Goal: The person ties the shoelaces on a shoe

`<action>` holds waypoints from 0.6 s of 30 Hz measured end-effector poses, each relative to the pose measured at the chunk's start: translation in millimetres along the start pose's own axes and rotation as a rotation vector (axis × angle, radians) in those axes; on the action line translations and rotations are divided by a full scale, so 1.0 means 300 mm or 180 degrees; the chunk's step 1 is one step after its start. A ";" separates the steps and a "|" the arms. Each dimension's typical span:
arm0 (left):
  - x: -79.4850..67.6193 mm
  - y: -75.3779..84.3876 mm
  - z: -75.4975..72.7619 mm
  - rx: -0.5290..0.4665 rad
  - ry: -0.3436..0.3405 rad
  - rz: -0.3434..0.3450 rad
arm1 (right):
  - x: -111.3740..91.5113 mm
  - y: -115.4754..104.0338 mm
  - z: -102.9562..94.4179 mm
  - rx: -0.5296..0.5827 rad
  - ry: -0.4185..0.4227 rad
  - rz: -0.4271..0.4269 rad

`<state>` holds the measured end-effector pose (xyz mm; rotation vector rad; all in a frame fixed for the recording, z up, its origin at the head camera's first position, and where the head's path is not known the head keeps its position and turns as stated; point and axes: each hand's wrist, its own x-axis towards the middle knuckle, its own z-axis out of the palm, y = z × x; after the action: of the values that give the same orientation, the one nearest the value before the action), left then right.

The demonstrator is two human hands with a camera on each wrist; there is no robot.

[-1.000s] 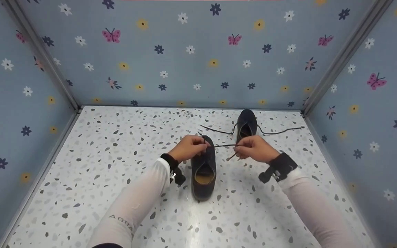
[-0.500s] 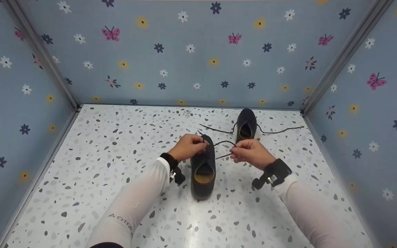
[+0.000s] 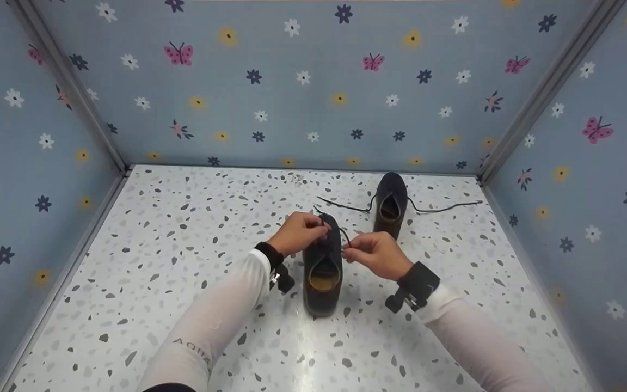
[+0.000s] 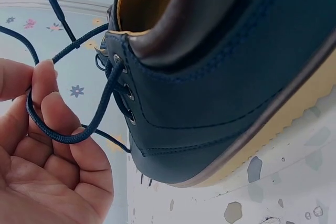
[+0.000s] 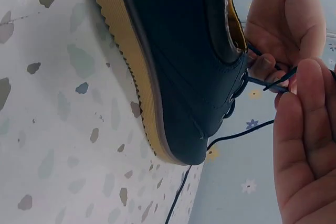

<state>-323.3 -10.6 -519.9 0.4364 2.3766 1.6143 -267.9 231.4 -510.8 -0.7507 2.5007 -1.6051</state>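
Observation:
A dark blue lace-up shoe [image 3: 323,296] with a tan sole and tan lining stands on the floor, its toe toward the back wall. Over its front, my left hand [image 3: 298,234] pinches the shoelace [image 4: 65,139] between thumb and fingertips. One strand loops below those fingers and runs to the top eyelet. My right hand [image 3: 381,255], just right of the shoe, pinches another stretch of lace that arcs over toward the left hand. In the left wrist view, a lace tip [image 4: 67,31] crosses a strand beside the shoe's opening. The right wrist view has both hands' fingertips close together.
A matching shoe [image 3: 391,188] stands farther back to the right, its laces [image 3: 444,208] spread out to both sides. Blue panels [image 3: 313,81] with flowers and butterflies wall the speckled white floor [image 3: 199,261] at the back, left and right.
My right hand has moved left and nearer to me, close to the shoe. The lace between the hands went from taut to a slack arc. My left hand has stayed in place.

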 end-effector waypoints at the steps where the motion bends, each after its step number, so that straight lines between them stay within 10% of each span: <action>1: 0.001 0.000 -0.001 0.0019 0.0002 0.0004 | 0.000 -0.002 0.004 -0.0057 0.0010 -0.0015; 10: 0.003 -0.006 -0.001 0.0044 0.0056 0.0023 | -0.007 -0.011 0.019 -0.0050 -0.0024 -0.0137; 18: 0.002 -0.009 0.003 0.0026 0.0061 0.0082 | 0.003 0.008 0.055 -0.0992 0.0346 -0.0862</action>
<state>-323.9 -10.5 -522.9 0.4571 2.4019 1.6277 -264.2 218.0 -520.3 -1.1080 2.8743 -1.3699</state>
